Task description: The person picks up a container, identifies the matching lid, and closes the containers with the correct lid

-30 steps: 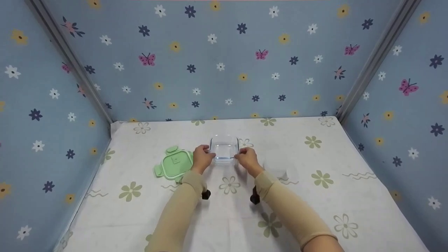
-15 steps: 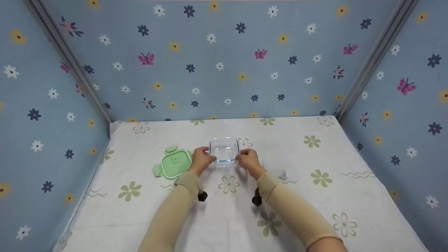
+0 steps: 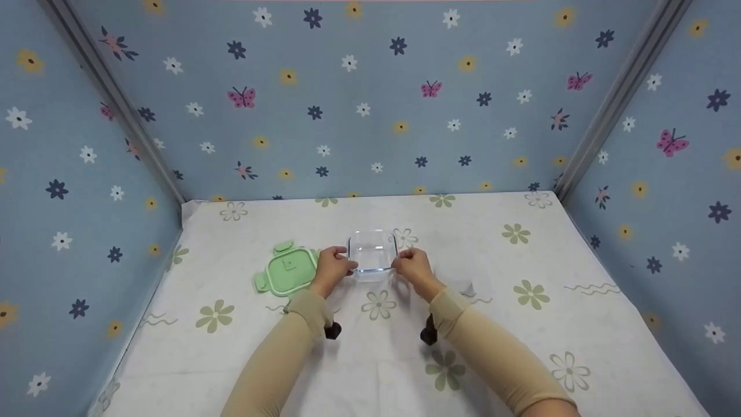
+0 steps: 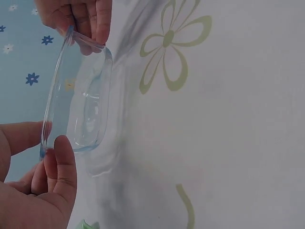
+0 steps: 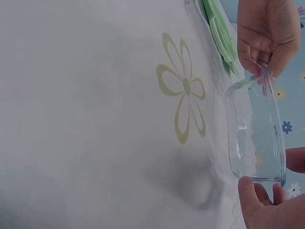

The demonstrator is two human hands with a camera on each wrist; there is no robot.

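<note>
A clear square glass container (image 3: 373,255) is held between both hands in the middle of the table. My left hand (image 3: 334,267) grips its near left corner, with thumb and fingers on either side of the rim. At the near right corner, my right hand (image 3: 414,269) pinches the rim the same way. The left wrist view shows the glass wall (image 4: 88,114) close over the cloth, where a faint shadow falls beside it. Left of the left hand lies a green lid (image 3: 291,272) with side flaps, its right edge partly covered by that hand.
Beyond the right hand lies a whitish, cloth-like piece (image 3: 460,285), partly hidden by the wrist. A white floral tablecloth (image 3: 379,341) covers the table. Blue patterned walls (image 3: 370,133) rise behind and at both sides. Small black pieces (image 3: 429,333) hang under the wrists.
Both hands have drawn the glass container a little toward me, and the forearms have spread slightly apart. The green lid has stayed in place.
</note>
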